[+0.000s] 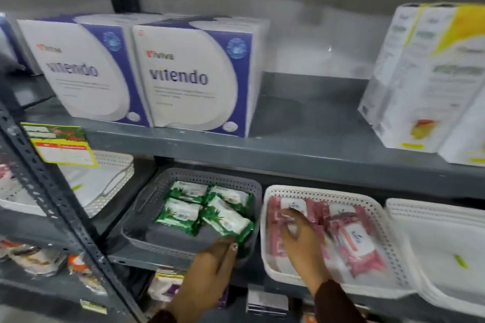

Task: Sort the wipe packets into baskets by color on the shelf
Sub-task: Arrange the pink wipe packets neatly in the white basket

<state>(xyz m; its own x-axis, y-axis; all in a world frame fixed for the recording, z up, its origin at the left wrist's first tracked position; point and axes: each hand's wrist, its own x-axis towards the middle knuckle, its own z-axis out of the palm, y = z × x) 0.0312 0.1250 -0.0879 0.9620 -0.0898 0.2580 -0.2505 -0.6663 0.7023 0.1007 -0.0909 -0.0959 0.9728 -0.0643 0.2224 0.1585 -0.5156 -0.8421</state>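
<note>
Several green wipe packets [202,208] lie in a grey perforated basket [147,233] on the lower shelf. Beside it on the right, a white basket [378,220] holds several pink wipe packets [354,238]. My left hand [210,267] is at the grey basket's front right corner, its fingertips touching the nearest green packet's corner; the grip is blurred. My right hand [301,241] reaches into the white basket with fingers spread over the pink packets, holding nothing that I can see.
Another white basket [446,233] stands at the far right and one [112,186] at the left behind a metal upright [52,191]. The upper shelf carries white-and-purple boxes [189,76] and white-and-yellow cartons [425,78]. More goods sit on the shelf below.
</note>
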